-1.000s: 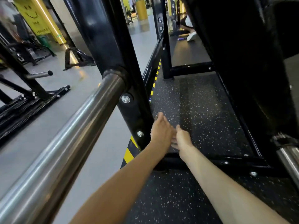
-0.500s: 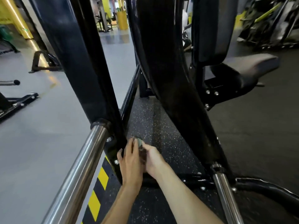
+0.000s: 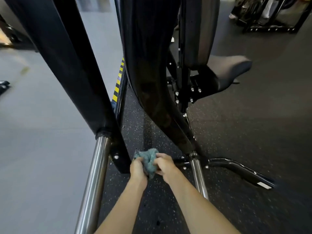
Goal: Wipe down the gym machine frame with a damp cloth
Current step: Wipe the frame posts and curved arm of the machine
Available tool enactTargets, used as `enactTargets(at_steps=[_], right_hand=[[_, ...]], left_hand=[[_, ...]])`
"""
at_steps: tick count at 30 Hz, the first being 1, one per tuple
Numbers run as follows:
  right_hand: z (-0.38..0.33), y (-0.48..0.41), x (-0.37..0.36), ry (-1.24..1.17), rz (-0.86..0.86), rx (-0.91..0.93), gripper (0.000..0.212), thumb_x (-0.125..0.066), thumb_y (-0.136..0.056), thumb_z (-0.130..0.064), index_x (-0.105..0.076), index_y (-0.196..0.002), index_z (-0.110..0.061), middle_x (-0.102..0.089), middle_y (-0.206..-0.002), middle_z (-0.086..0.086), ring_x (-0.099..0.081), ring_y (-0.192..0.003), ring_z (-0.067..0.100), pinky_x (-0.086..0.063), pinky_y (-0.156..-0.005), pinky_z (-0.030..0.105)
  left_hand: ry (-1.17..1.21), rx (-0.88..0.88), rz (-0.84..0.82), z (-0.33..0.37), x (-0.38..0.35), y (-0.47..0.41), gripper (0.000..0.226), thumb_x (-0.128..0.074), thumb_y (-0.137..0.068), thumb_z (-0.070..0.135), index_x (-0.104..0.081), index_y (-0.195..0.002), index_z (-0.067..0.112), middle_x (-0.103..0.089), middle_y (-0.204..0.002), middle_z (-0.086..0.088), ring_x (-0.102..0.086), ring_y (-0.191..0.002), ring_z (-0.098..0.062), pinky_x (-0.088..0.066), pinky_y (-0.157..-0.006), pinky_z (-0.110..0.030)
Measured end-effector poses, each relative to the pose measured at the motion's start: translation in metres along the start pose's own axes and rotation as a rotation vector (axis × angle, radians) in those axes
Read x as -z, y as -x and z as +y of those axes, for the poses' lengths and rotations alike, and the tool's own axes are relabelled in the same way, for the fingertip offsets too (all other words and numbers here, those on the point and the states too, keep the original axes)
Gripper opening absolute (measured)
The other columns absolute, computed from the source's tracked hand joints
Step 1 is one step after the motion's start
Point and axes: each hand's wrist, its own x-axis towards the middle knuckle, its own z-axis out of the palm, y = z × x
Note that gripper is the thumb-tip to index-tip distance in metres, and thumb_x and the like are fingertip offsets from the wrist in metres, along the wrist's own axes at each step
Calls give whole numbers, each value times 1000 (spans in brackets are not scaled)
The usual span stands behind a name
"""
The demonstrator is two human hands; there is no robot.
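A crumpled blue-green cloth (image 3: 148, 160) is bunched between both hands low in the middle of the view. My left hand (image 3: 137, 168) grips its left side and my right hand (image 3: 164, 164) grips its right side, fingers curled into the fabric. The black machine frame stands right behind them: a slanted black upright (image 3: 70, 68) on the left and a broad curved black beam (image 3: 152, 78) in the centre. The hands hover just above the frame's black base bar (image 3: 180, 162), beside the foot of the left upright.
A chrome bar (image 3: 94, 183) runs from the left upright toward me, and a thinner chrome rod (image 3: 199, 178) comes off the curved beam. A padded black seat (image 3: 231, 68) sits at the right. Speckled rubber flooring (image 3: 244, 132) meets grey floor (image 3: 42, 132) at a yellow-black strip (image 3: 119, 80).
The view has pulled back and swung right. The hands drew closer to me, and the cloth, barely visible before, now shows bunched between both hands.
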Motion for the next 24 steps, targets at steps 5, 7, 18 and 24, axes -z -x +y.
enactTargets(at_steps=[5, 7, 18, 24], right_hand=[[-28, 48, 14, -52, 129, -52, 44, -38, -87, 14, -60, -122, -1, -64, -109, 17, -58, -77, 20, -47, -55, 27], [-43, 70, 21, -61, 146, -63, 41, -38, -91, 12, -57, -126, 3, -64, -114, 22, -52, -65, 14, -43, -54, 24], [-86, 170, 55, -168, 72, -114, 24, -64, -88, -8, -64, -112, -4, -67, -110, 13, -62, -100, 27, -52, -80, 36], [-103, 231, 71, -218, 120, 6, 18, -59, -87, 8, -61, -92, -9, -66, -97, 10, -61, -89, 20, -51, -72, 29]], left_hand=[[173, 69, -42, 23, -12, 50, 19, -38, -97, 4, -54, -102, -2, -59, -104, -18, -57, -93, -34, -44, -89, -48], [168, 91, -78, 34, -17, 69, 19, -37, -95, 2, -56, -95, 0, -60, -100, -18, -58, -89, -33, -44, -86, -47], [-151, 131, -291, 73, -40, 165, 33, -53, -91, 2, -56, -123, -4, -62, -121, -23, -61, -109, -34, -53, -81, -41], [-321, 36, -199, 77, -50, 209, 32, -48, -98, 0, -48, -129, 6, -57, -128, -18, -59, -104, -28, -49, -89, -43]])
